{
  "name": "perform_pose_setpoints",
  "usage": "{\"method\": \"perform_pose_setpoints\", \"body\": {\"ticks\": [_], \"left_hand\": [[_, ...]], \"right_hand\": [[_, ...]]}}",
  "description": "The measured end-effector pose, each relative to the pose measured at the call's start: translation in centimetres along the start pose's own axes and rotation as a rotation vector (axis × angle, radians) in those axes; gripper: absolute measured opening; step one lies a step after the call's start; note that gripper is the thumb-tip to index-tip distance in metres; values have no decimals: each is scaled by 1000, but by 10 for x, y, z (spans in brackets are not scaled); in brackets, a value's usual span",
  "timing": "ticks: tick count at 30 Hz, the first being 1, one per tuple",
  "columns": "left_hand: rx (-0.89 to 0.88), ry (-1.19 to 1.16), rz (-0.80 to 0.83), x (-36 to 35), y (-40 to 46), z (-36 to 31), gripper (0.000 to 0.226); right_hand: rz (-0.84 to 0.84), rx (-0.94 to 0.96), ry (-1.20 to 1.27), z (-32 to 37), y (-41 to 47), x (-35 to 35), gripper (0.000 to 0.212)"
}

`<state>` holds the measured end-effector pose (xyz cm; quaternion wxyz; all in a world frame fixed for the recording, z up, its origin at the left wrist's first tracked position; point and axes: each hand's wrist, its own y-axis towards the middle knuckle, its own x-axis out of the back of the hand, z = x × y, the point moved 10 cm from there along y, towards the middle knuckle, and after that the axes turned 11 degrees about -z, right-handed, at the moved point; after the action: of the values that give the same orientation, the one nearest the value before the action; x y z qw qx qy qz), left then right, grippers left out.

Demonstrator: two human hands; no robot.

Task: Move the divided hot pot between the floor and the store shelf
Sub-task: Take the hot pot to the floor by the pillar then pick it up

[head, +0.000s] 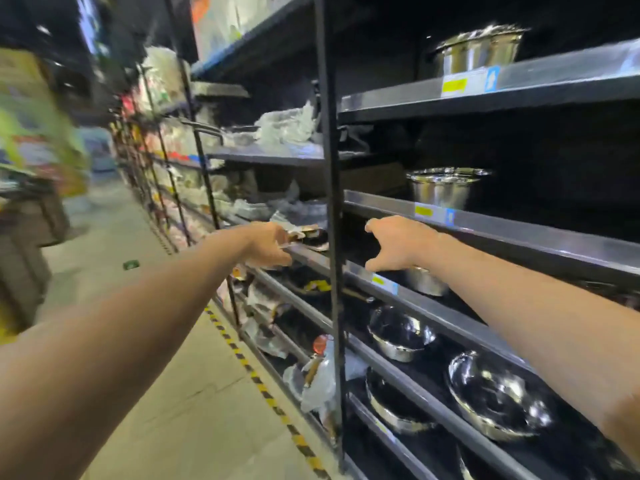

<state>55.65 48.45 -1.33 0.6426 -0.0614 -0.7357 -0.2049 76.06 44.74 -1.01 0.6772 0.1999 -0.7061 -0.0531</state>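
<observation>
Both my arms reach out toward a dark metal store shelf (485,233). My left hand (268,245) hovers at the shelf's front edge, left of a black upright post (334,202), fingers apart and holding nothing. My right hand (394,244) is just right of the post, thumb and fingers spread in a C shape, also holding nothing. I cannot pick out a divided hot pot; the view is motion-blurred. A steel pot (441,188) stands on the shelf above my right hand, and another steel pot (426,280) sits just below that hand.
A third steel pot (478,50) sits on the top shelf. Shiny steel bowls (498,396) fill the lower shelves. Plastic-wrapped goods (287,126) crowd the left bay. The concrete aisle floor (173,393) has yellow-black tape (263,393) along the shelf base. Boxes stand at far left.
</observation>
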Motion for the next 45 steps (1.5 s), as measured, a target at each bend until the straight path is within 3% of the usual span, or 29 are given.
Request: {"method": "perform_pose_setpoints", "body": {"ticks": [7, 12, 16, 23, 29, 45], "left_hand": [[576, 177, -15, 58, -187, 208, 62], [909, 253, -11, 112, -372, 304, 61], [1045, 348, -21, 152, -492, 350, 63], [1210, 378, -15, 177, -645, 423, 65], [1244, 350, -14, 171, -677, 489, 68], [1302, 325, 12, 95, -592, 707, 64]], "right_hand": [[-32, 419, 120, 220, 50, -4, 58], [-22, 615, 171, 393, 39, 6, 68], [-45, 753, 235, 522, 16, 26, 83], [-73, 885, 310, 691, -10, 42, 77], [-18, 936, 314, 763, 2, 14, 77], [43, 1078, 322, 927, 165, -115, 72]]}}
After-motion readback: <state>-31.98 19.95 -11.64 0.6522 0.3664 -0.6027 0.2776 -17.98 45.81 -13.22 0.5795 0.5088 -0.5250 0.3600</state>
